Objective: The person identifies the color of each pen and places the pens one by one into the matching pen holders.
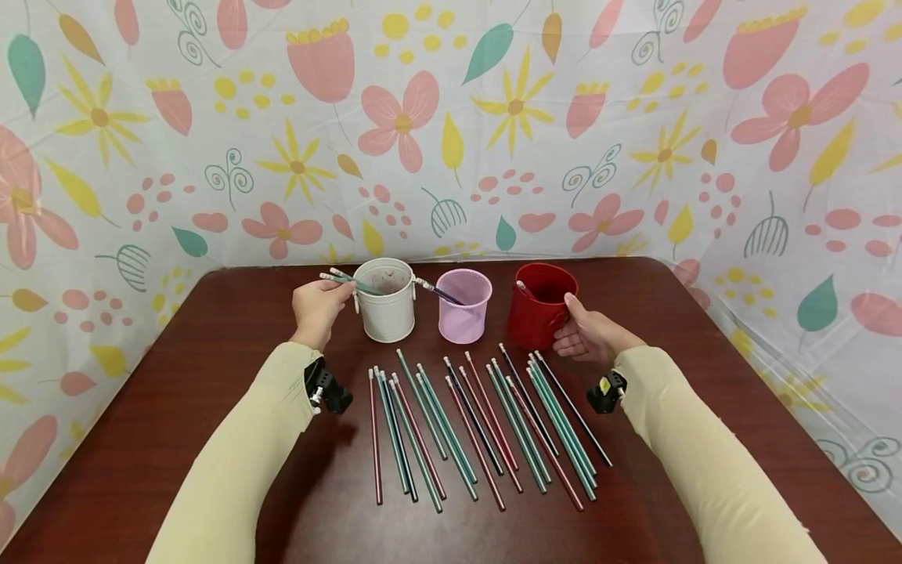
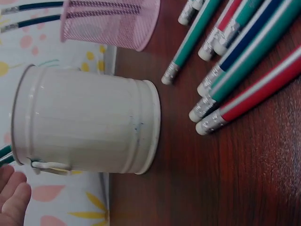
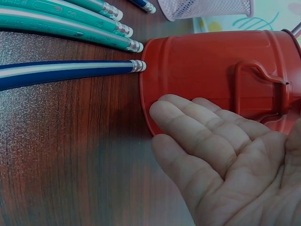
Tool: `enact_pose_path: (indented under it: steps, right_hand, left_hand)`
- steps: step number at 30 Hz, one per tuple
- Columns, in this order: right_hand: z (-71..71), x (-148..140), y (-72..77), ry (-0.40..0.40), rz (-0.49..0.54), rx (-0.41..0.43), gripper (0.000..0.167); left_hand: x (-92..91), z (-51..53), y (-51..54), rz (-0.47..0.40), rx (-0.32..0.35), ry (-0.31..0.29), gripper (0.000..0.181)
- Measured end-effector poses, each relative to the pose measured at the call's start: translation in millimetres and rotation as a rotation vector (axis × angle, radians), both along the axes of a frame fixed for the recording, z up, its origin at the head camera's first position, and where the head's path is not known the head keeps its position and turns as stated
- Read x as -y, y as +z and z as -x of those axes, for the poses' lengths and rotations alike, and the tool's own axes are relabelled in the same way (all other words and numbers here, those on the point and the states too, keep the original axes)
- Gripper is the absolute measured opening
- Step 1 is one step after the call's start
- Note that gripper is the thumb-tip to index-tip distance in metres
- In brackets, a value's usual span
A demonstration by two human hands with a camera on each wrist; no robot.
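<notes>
My left hand (image 1: 320, 305) is beside the left rim of the white bucket (image 1: 386, 317), fingertips drawn together at green pencils (image 1: 366, 288) that slant into it. It seems to pinch them near their eraser ends; in the left wrist view only a few fingertips (image 2: 14, 200) show. At the red bucket (image 1: 535, 317), my right hand (image 1: 592, 333) has its thumb by the rim and its fingers loosely extended along the side, below the handle (image 3: 256, 70). One pencil's eraser (image 1: 521, 287) pokes out of the red bucket. Dark pencils (image 1: 440, 291) lean in the pink mesh cup (image 1: 463, 321).
Several green, red and dark blue pencils (image 1: 486, 431) lie spread on the brown table (image 1: 317, 486) before the containers, eraser ends away from me. A floral cloth (image 1: 451, 117) hangs behind the table.
</notes>
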State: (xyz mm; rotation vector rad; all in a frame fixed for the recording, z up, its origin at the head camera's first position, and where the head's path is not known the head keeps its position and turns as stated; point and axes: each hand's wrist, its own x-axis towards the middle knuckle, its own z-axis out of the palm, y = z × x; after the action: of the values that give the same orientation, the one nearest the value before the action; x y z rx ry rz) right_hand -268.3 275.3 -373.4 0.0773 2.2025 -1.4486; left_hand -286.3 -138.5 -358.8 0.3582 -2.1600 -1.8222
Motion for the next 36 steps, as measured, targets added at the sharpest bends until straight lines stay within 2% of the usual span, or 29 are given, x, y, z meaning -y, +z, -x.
enact_pose_path:
  steps: [5,13,21,28,30,32,34,36]
  right_hand:
    - [-0.1,1,0.0,-0.003,-0.003,0.005,0.091]
    - [-0.5,-1,-1.5,0.001,0.01,0.004,0.093]
    - [-0.3,0,-0.4,-0.004,0.007,0.011,0.092]
    - [-1.5,2,-0.2,-0.016,0.021,0.01,0.093]
    - [-1.5,2,-1.0,-0.017,0.023,0.005,0.093]
    - [-0.9,2,-2.1,-0.018,0.02,0.003,0.092]
    - [-0.2,1,-2.2,-0.003,0.014,0.001,0.094]
    - [0.1,0,-2.4,0.004,0.01,0.004,0.095]
  left_hand:
    - [-2.6,6.5,-4.8,0.144,0.001,0.055,0.028]
    - [-6.6,9.7,-4.5,0.192,0.062,0.023,0.03]
    - [-5.7,11.3,-4.9,0.218,0.077,0.01,0.03]
    - [2.4,0.5,-8.6,0.266,0.076,-0.039,0.034]
    - [5.9,-4.3,-11.3,0.272,0.089,-0.078,0.034]
    - [9.5,-8.8,-15.3,0.269,0.154,-0.172,0.032]
    - [12.7,-14.3,-19.6,0.289,0.272,-0.33,0.029]
    - [14.3,-20.4,-24.8,0.35,0.405,-0.496,0.023]
